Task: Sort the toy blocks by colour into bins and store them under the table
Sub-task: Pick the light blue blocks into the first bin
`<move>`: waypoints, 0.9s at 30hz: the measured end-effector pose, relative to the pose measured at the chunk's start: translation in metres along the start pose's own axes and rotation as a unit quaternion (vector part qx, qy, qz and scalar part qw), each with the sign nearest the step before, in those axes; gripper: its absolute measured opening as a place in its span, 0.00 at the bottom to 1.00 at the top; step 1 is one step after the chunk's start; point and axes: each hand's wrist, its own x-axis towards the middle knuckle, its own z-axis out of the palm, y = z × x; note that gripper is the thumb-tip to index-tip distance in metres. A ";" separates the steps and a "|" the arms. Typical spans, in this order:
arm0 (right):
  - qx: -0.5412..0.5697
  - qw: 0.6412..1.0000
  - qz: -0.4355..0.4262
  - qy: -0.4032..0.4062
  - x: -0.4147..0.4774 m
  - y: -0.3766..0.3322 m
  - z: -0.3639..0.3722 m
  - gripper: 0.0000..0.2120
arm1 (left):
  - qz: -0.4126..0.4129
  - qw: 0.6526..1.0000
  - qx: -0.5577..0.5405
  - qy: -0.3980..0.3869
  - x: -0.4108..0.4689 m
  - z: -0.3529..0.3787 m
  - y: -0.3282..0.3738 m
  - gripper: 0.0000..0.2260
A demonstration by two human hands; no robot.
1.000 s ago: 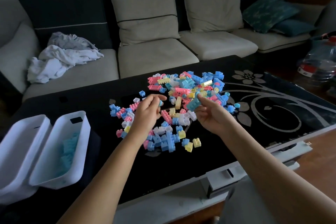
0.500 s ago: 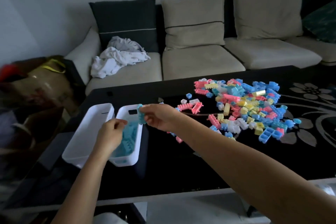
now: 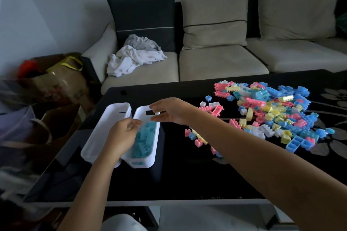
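Left hand (image 3: 123, 134): hovered over the near half of the right bin, back turned up, fingers curled downward. Could not tell whether a block sat inside the curl.
Right hand (image 3: 169, 111): reached across above the far end of the same bin, thumb and fingers spread apart and nearly straight, holding nothing.
Right bin (image 3: 149, 161): white, long and narrow, stood on the left part of the table beside its twin, with a dark slot handle in its far end wall.
Blue blocks (image 3: 145, 140): lay heaped inside the right bin, covering most of its floor, partly hidden by the left hand.
Left bin (image 3: 105, 131): white, same shape, touched or nearly touched the right bin at the near end and splayed away from it at the far end — showed a bare floor.
Unsorted pile (image 3: 270, 112): pink, yellow, white and blue blocks, spread over the right part of the table, well apart from the bins.
Stray blocks (image 3: 196, 139): a few pink, yellow and blue ones, lay just beyond the right forearm, between pile and bins.
Table (image 3: 187, 174): black and glossy, with a pale flower pattern at the right edge.
Sofa (image 3: 221, 62): beige, behind the table, with dark and beige cushions.
Crumpled cloth (image 3: 135, 56): white and grey — lay on the sofa's left seat.
Bag (image 3: 60, 77): brown with yellow handles, stood left of the sofa.
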 end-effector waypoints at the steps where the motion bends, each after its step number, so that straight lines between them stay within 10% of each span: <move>1: -0.017 1.000 -0.001 0.004 -0.004 -0.003 -0.006 0.14 | 0.002 1.000 -0.008 0.007 0.003 0.001 0.000 0.08; 11: -0.210 0.975 -0.050 0.055 -0.033 0.012 -0.078 0.12 | -0.006 0.993 0.082 0.082 0.032 -0.014 -0.015 0.10; 23: -0.660 0.711 -0.191 -0.147 -0.021 0.063 0.018 0.21 | 0.028 0.989 0.143 -0.016 0.027 -0.031 -0.046 0.09; 27: -0.679 0.709 -0.158 -0.106 -0.017 0.068 -0.012 0.15 | 0.068 0.982 0.178 0.016 0.029 -0.037 -0.050 0.09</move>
